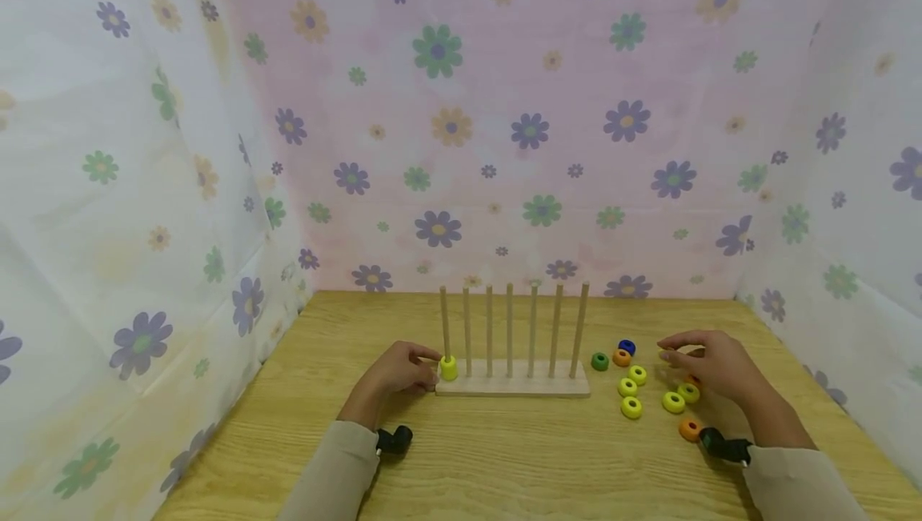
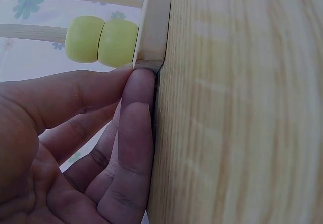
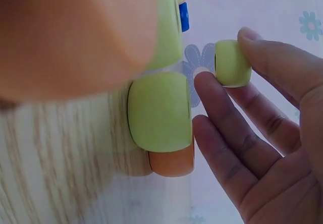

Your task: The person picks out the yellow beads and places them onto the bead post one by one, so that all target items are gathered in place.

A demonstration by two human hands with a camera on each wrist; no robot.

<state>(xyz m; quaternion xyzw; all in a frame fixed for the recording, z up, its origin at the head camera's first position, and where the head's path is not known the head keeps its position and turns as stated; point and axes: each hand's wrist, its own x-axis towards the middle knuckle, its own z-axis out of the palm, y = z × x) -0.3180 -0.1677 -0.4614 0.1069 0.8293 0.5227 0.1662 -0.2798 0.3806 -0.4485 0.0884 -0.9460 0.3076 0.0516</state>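
A wooden peg rack (image 1: pixel 513 386) with a row of upright pegs stands on the table. Two yellow beads (image 1: pixel 448 368) are stacked on its leftmost peg, down at the base. My left hand (image 1: pixel 399 369) grips the rack's left end, thumb and fingertips at the corner of the base (image 2: pixel 154 27). On the right, my right hand (image 1: pixel 713 361) is raised over the loose beads. It pinches a yellow bead (image 3: pixel 233 63) between thumb and fingers, seen in the right wrist view and hidden by the hand in the head view.
Between rack and right hand lie loose beads: a green one (image 1: pixel 600 361), a blue one (image 1: pixel 627 346), an orange one (image 1: pixel 622 358) and several yellow ones (image 1: pixel 628 387). Another orange bead (image 1: pixel 689 429) lies near the right wrist camera (image 1: pixel 723 446). Flowered cloth (image 1: pixel 504 185) surrounds the table.
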